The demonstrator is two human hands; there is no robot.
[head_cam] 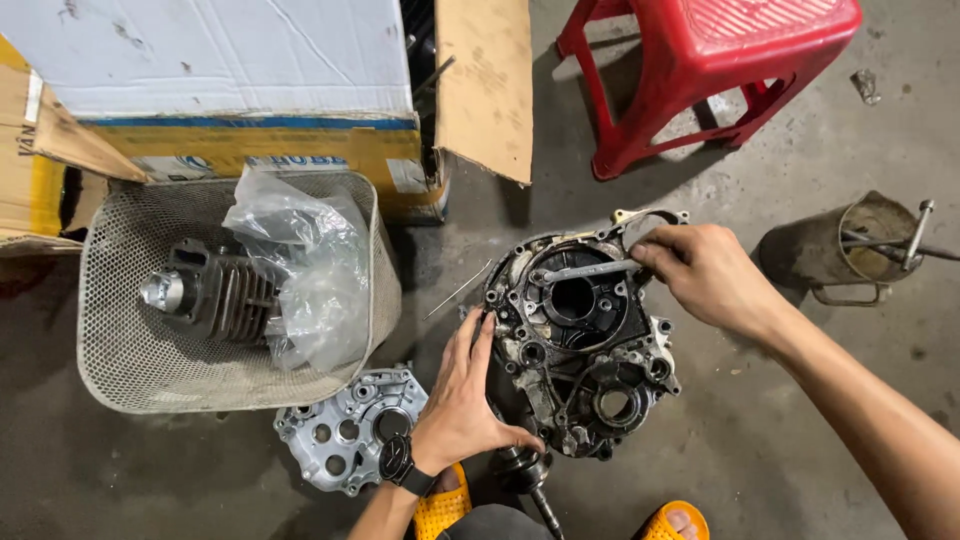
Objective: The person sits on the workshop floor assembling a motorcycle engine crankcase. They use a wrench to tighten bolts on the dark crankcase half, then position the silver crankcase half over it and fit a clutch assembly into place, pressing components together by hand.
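Grimy metal engine case (585,345) is lying on concrete floor (780,440); I'm bracing its left edge with my left hand (462,395), fingers together, right hand (700,272) pinching a wrench (588,270), red stool (705,65) standing far right

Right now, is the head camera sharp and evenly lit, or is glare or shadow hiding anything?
Head view: sharp on the engine case and both hands, left hand, right hand; mild glare on the plastic bag; deep shadow under the red stool; wide-angle bending at the edges.
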